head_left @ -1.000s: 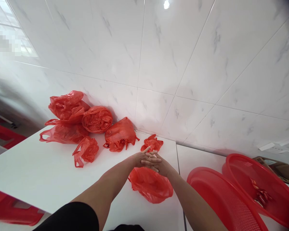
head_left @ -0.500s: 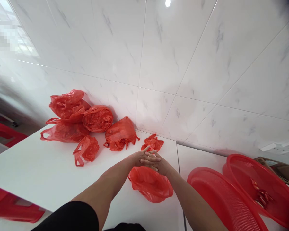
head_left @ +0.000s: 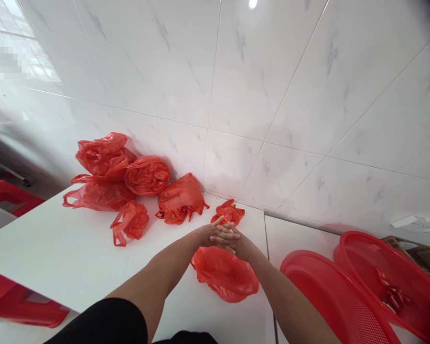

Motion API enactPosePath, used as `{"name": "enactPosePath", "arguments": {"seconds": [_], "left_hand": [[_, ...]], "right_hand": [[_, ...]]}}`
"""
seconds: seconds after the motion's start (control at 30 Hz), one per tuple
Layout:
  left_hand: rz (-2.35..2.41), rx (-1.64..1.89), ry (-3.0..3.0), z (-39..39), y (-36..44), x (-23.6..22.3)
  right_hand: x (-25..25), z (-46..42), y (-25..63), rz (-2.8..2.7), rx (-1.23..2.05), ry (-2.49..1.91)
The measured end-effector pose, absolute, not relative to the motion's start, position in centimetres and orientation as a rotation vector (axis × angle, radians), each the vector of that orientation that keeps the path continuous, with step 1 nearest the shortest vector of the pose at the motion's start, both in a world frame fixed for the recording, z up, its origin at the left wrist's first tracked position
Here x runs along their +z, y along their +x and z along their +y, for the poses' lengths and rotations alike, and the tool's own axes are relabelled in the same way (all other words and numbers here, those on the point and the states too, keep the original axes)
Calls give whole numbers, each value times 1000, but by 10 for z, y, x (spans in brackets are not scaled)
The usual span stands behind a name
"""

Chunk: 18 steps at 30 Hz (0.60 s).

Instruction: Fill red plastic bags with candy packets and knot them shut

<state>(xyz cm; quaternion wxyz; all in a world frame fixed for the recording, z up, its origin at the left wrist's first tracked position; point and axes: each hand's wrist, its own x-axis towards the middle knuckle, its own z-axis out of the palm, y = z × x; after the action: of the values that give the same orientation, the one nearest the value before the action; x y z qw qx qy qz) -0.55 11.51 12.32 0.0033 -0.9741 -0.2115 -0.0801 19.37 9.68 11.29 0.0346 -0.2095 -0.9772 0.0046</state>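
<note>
My left hand (head_left: 208,234) and my right hand (head_left: 239,245) meet over the white table (head_left: 75,253) with their fingers laced through each other. The fingers look straight and spread rather than curled, and neither hand holds an object. Below and partly behind them lies a spread red plastic bag (head_left: 225,277). Just beyond the fingertips sits a small crumpled red plastic bag (head_left: 230,211). To the left is a stuffed red bag (head_left: 182,196). A crumpled bag with loop handles (head_left: 132,220) rests nearer the table's middle.
Several red bags (head_left: 103,155) are heaped against the tiled wall (head_left: 165,57) at the back left. Two red plastic baskets (head_left: 318,272) stand at the right, the farther holding red wrapped pieces (head_left: 396,294). Red stools (head_left: 39,306) stand by the table's left side.
The view has shifted very slightly, so everything sits a few pixels to the right. Both hands stay laced together in the same pose, and the bags have not moved.
</note>
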Motion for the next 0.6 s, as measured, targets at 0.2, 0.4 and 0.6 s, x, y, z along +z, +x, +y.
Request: {"name": "enactPosePath", "arguments": {"seconds": [0.2, 0.4, 0.6], "left_hand": [[-270, -248, -3161, 123, -9, 126], [-208, -365, -3197, 128, -9, 119], [-207, -423, -3245, 129, -11, 116]], "right_hand": [[112, 94, 194, -2999, 86, -680], [116, 97, 193, -3014, 180, -697], [122, 96, 191, -2993, 302, -702]]}}
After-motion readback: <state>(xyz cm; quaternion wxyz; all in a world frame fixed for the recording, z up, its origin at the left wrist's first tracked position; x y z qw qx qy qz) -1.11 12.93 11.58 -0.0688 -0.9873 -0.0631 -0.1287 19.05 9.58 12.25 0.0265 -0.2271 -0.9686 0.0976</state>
